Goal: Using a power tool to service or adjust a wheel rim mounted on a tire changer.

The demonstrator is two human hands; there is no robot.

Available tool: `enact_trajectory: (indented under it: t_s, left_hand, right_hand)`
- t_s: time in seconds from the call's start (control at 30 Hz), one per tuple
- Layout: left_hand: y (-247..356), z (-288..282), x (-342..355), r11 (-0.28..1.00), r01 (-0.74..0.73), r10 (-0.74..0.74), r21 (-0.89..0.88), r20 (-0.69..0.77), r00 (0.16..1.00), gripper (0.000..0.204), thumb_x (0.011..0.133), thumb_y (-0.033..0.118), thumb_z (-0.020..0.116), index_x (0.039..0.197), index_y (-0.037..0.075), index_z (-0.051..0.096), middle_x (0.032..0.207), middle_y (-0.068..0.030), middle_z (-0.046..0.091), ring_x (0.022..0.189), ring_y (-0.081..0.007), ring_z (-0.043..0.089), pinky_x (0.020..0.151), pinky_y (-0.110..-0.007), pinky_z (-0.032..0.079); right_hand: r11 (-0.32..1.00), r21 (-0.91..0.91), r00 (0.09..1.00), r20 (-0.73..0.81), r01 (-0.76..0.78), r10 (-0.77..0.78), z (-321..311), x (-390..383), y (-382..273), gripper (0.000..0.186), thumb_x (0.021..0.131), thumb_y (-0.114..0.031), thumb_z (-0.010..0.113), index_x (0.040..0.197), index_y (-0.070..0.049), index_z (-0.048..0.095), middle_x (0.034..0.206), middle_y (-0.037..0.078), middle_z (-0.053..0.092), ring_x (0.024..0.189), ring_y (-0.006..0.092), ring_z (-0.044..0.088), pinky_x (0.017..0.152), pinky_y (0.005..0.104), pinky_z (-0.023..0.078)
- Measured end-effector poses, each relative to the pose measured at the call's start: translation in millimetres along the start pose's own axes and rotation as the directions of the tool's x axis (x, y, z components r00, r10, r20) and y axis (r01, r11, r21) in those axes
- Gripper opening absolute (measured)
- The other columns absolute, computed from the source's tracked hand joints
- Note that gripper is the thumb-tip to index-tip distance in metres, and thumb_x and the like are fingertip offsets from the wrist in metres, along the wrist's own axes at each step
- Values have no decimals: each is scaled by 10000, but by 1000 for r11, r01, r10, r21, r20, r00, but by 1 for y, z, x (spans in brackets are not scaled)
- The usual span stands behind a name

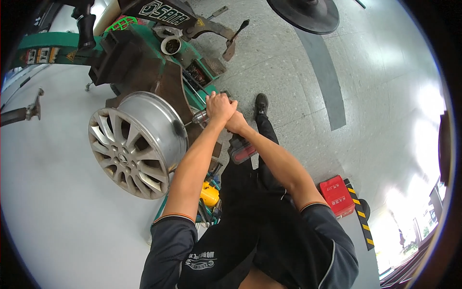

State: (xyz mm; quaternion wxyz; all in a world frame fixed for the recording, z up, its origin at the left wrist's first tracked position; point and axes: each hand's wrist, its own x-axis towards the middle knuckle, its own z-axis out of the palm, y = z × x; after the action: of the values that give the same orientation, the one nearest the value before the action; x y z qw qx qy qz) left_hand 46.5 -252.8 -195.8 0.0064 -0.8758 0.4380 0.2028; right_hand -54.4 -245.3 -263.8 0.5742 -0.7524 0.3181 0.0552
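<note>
A cordless drill (200, 116) points left at the silver alloy wheel (168, 123), its thin bit meeting the barrel of the rim or ending very close to it. My right hand (236, 123) is wrapped around the drill's grip, just above the red-and-black battery (243, 153). Over the rear of the drill body lies my left hand (221, 107), its fingers closed and pressing down, so most of the housing is hidden. The wheel carries no tyre and has its spoked face turned left; its far side rests by a dark metal plate of the green machine.
Behind the wheel stands the green tyre machine (139, 36), with a small cup (171, 45) and a parts tray on it. A red box (337, 196) sits on the floor to the right beside a yellow-black striped bar (360, 212). A yellow object (209, 194) is below my left forearm.
</note>
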Motion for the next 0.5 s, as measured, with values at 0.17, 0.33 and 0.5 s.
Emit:
enact_trajectory:
  t_s: [0.17,0.33,0.5]
  left_hand:
    - [-28,2,-16,999,30,-32,25,70,997,363,724,354,612,778,1,677,874,-166,682,967,-321,562,915,-454,383]
    - [-2,13,-27,999,-31,32,-11,103,994,350,727,346,606,765,5,675,846,-161,675,963,-316,561,910,-446,380]
    - [-21,10,-25,998,-60,62,-24,120,991,318,718,324,613,737,13,679,835,-163,673,950,-317,563,902,-451,385]
  right_hand:
    - [983,106,977,165,-153,134,12,-9,-31,452,839,-390,576,1150,-62,564,1037,224,643,909,378,641,774,435,508]
    - [998,69,999,-33,4,-1,37,-32,27,460,841,-378,575,1176,-64,545,1038,223,644,909,372,643,775,430,512]
    - [981,118,987,55,-157,151,34,-25,-12,426,843,-371,566,1132,-58,563,986,224,656,924,382,632,794,438,503]
